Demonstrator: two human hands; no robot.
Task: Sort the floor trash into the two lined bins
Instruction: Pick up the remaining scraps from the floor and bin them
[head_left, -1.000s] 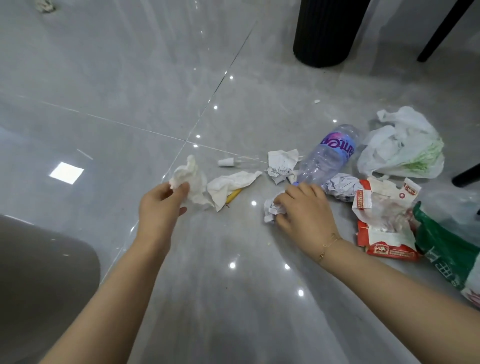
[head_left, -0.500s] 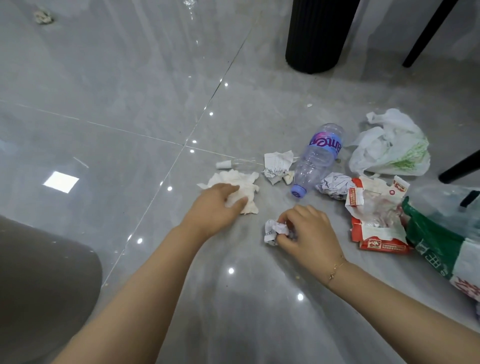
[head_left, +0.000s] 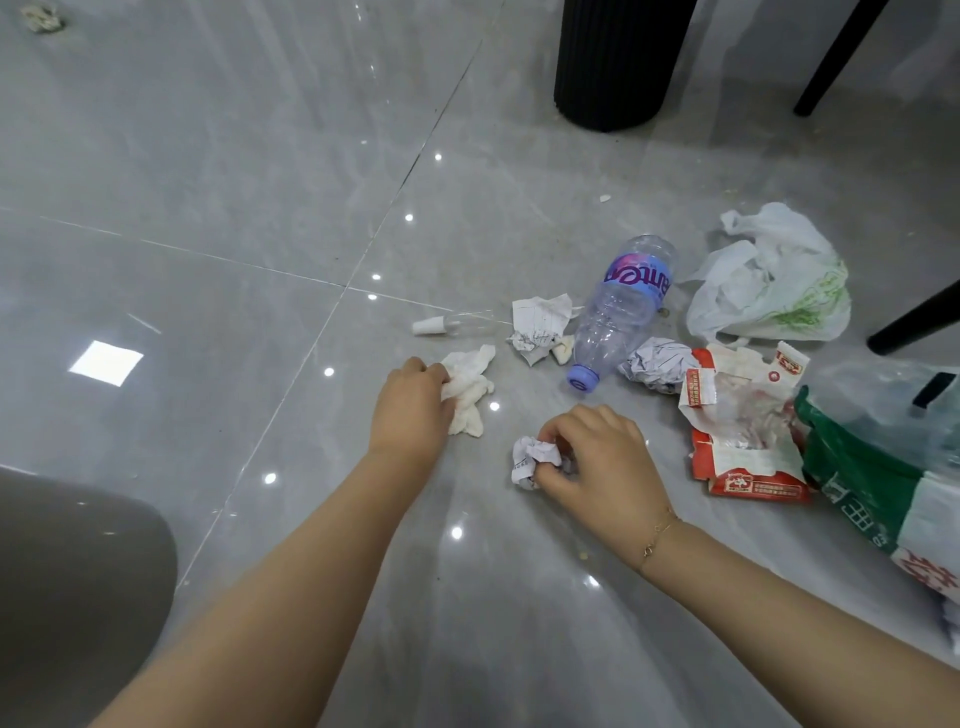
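My left hand (head_left: 413, 408) grips a bunch of white tissues (head_left: 470, 387) on the grey floor. My right hand (head_left: 597, 457) pinches a small crumpled paper ball (head_left: 532, 460). Beyond them lie an empty plastic bottle (head_left: 621, 309) with a purple cap, a creased paper slip (head_left: 540, 327), a bigger crumpled paper ball (head_left: 657, 364), a small clear vial with a white cap (head_left: 452, 325), a torn red and white wrapper (head_left: 737, 431), a white plastic bag (head_left: 774, 280) and a green and white bag (head_left: 878, 483). No lined bin shows itself clearly.
A black ribbed cylinder (head_left: 618, 62) stands at the back, with black furniture legs (head_left: 836, 52) to its right and another leg (head_left: 919, 322) at the right edge. A grey rounded object (head_left: 72, 587) fills the lower left. One scrap (head_left: 44, 18) lies far back left.
My left hand set its tissue on the second one and has now bunched both together in its grip. My right hand lifted the small paper ball and drew it nearer to me.
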